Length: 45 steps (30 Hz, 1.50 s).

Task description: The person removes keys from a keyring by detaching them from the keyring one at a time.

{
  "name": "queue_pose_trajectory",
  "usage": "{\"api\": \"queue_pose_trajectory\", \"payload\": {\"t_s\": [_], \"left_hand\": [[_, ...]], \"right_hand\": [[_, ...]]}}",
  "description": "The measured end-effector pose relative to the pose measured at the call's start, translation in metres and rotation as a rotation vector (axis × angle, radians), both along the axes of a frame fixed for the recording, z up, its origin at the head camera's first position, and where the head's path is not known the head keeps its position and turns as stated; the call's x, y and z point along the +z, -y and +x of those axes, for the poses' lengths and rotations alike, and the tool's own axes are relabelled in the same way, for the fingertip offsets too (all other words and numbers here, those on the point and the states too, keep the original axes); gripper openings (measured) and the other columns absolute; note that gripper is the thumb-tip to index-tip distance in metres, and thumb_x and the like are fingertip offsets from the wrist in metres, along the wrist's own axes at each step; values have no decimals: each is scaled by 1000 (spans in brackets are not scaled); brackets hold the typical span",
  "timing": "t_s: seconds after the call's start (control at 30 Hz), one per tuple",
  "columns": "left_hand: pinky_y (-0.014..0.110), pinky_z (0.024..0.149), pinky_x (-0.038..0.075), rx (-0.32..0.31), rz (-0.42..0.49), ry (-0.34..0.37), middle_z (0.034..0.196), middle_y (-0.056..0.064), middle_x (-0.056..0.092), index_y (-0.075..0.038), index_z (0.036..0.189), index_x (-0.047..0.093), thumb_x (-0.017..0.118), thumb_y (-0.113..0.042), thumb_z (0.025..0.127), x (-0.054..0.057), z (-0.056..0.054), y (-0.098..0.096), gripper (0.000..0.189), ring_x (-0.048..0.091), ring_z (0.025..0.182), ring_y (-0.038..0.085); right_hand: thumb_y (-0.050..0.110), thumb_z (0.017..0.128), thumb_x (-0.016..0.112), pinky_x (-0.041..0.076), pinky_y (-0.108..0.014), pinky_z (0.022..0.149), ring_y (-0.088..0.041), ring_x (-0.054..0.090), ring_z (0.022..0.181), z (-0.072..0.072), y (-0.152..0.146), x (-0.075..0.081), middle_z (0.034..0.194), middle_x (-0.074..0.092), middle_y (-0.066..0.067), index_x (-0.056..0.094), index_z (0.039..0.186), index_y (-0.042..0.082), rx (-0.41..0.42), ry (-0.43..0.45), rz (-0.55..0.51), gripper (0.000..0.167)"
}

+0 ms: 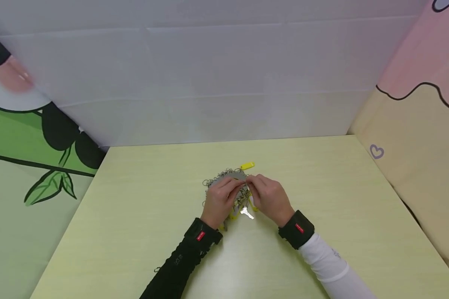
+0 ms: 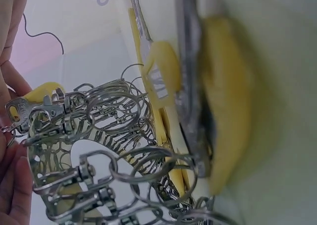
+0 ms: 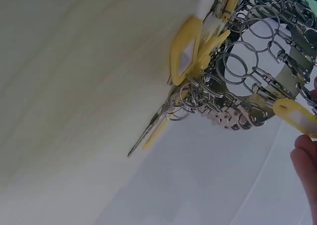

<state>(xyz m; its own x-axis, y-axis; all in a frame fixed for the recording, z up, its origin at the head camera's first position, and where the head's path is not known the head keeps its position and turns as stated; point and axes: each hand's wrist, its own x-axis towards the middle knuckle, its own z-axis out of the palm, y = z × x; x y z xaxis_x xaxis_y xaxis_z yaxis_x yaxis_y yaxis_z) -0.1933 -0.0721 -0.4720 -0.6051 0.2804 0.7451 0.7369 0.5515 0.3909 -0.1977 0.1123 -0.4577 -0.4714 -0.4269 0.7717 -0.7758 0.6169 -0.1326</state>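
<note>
Fingers of both hands, left hand [image 1: 220, 200] and right hand [image 1: 270, 197], pinch one key-ring bundle [image 1: 228, 178]; three yellow tags [image 3: 185, 56] show.

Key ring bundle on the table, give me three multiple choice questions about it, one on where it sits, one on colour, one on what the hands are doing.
1. Where does the key ring bundle lie?
A. near the middle of the table
B. at the table's right edge
C. on the floor

2. What colour are the plastic tags on it?
A. red
B. yellow
C. blue

3. How do the hands stand?
A. both are lifted clear of the bundle
B. only the left hand touches it
C. the left hand and the right hand both have a grip on it

Answers: 1 A, the head view shows it mid-table. 2 B, every tag seen is yellow. 3 C, both hands' fingers close on the rings.
</note>
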Motion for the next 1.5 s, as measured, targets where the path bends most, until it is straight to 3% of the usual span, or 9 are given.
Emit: {"api": "queue_pose_trajectory", "payload": {"t_s": [0.17,0.33,0.47,0.77,0.87,1.17,1.3,1.4,1.5], "left_hand": [[27,73,60,-10,-14,-16,96,6,74,-4,101,77,75,-3,94,1,-2,1,8,72,84,17],[28,71,59,-1,-26,11,95,6,73,-4,102,77,74,-5,95,3,-2,3,7,71,82,17],[28,71,58,-2,-21,27,94,6,73,-4,103,77,74,-5,96,3,-2,3,8,70,82,16],[26,70,57,-13,-46,-5,94,5,72,-5,100,76,76,-5,94,3,-4,4,7,70,82,16],[25,69,57,-7,-47,5,94,5,72,-5,101,76,75,-5,94,3,-4,5,7,69,81,15],[27,66,56,2,-31,61,92,4,71,-6,99,77,77,-7,93,0,-1,4,6,67,79,14],[27,65,55,4,-29,85,92,4,71,-6,100,76,76,-7,94,1,-1,2,6,66,77,14],[25,64,54,-2,-23,102,91,5,71,-4,101,76,75,-6,95,0,0,1,7,65,75,14],[23,63,52,-17,-19,120,92,6,70,-4,102,75,74,-6,95,-2,0,1,7,63,74,13]], "right_hand": [[-7,83,79,61,-31,65,-18,74,74,-2,-2,-1,88,74,-10,70,99,1,44,105,-137,20],[-2,90,76,63,-31,71,-19,76,83,-2,-4,4,96,77,-8,75,102,4,93,362,-262,14],[1,93,75,63,-31,71,-18,74,81,-3,-8,10,96,77,-8,78,104,6,96,514,-259,13],[4,90,79,60,-25,65,-13,74,70,-6,-8,11,86,79,-6,80,95,6,71,574,-235,5],[4,93,77,60,-24,66,-13,74,69,-6,-5,9,84,78,-8,78,96,4,58,605,-288,3],[4,96,73,63,-29,69,-21,75,71,-5,-3,-2,87,77,-15,75,96,1,128,819,-496,4],[5,96,73,63,-29,71,-20,75,77,-6,-4,-4,92,77,-12,76,103,3,125,790,-457,7],[3,94,75,62,-28,73,-17,74,82,-6,-6,-2,95,76,-7,79,107,6,114,657,-323,14],[-1,88,80,60,-25,68,-13,71,77,-6,-9,-1,92,76,-3,83,105,9,96,474,-180,20]]}}
